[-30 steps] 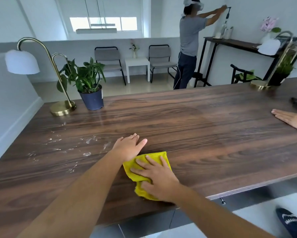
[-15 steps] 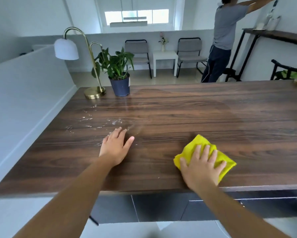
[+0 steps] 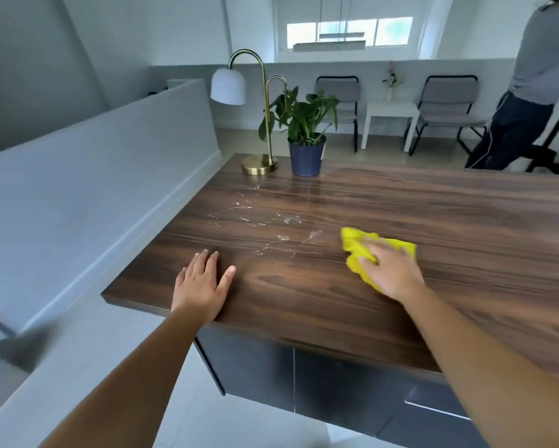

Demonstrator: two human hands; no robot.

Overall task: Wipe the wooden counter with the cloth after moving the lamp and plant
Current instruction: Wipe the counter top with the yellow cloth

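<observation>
The dark wooden counter (image 3: 433, 227) fills the middle of the head view. My right hand (image 3: 391, 270) presses flat on a crumpled yellow cloth (image 3: 357, 250) lying on the wood; the hand looks blurred. My left hand (image 3: 202, 286) rests flat and empty near the counter's front left corner. White smears (image 3: 258, 218) mark the wood between the hands and the far left corner. There stand a brass lamp (image 3: 258, 164) with a white shade and a green plant in a dark blue pot (image 3: 305, 155), side by side.
A grey low wall (image 3: 94, 176) runs along the counter's left side. Beyond the counter are two chairs (image 3: 449, 101) and a small white table (image 3: 389, 114). A person (image 3: 530, 85) stands at the far right. Dark cabinets (image 3: 304, 376) sit under the counter.
My right hand has slid the yellow cloth away from the front edge, further onto the counter toward the smears. The view has swung left. My left hand stays flat near the front edge.
</observation>
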